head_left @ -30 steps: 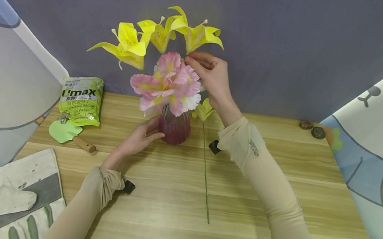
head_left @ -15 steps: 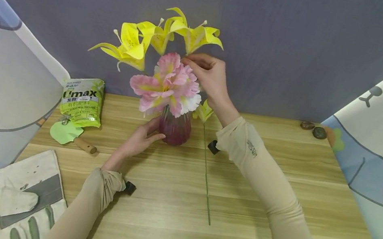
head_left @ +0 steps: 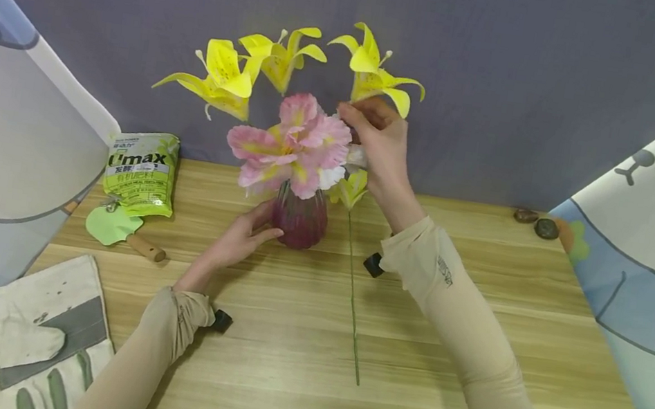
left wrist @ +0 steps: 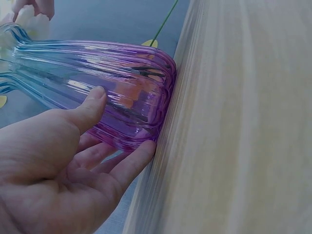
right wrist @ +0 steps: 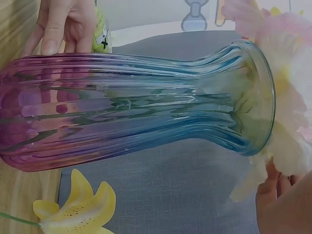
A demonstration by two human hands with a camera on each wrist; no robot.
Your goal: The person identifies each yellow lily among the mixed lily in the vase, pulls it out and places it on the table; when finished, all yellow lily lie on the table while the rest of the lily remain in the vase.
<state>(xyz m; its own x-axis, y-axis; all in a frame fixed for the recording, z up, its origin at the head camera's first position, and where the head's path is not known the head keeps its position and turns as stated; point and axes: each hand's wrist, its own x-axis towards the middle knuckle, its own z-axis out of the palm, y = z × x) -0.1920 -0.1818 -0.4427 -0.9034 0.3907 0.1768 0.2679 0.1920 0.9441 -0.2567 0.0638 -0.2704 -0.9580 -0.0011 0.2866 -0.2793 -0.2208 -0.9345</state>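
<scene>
A ribbed glass vase (head_left: 300, 218), blue at the neck and purple at the base (right wrist: 136, 102), stands on the table. My left hand (head_left: 244, 235) holds its lower left side, thumb (left wrist: 92, 105) on the front and fingers curled behind. Up to the right, my right hand (head_left: 378, 135) pinches just under a yellow lily (head_left: 377, 75); the stem itself is hidden. A pink flower (head_left: 291, 147) with white blooms behind it fills the vase's mouth. Two more yellow lilies, one left (head_left: 219, 81) and one middle (head_left: 281, 58), rise above it.
A loose yellow lily (head_left: 352, 190) lies right of the vase, its long stem pointing toward me. On the left are a green fertilizer bag (head_left: 143, 175), a small trowel (head_left: 110, 226) and work gloves (head_left: 48, 333). Two dark stones (head_left: 546, 228) sit at the back right.
My right hand has shifted right, and the yellow lily above it has swung right, away from the middle lily. My left hand has stayed on the vase.
</scene>
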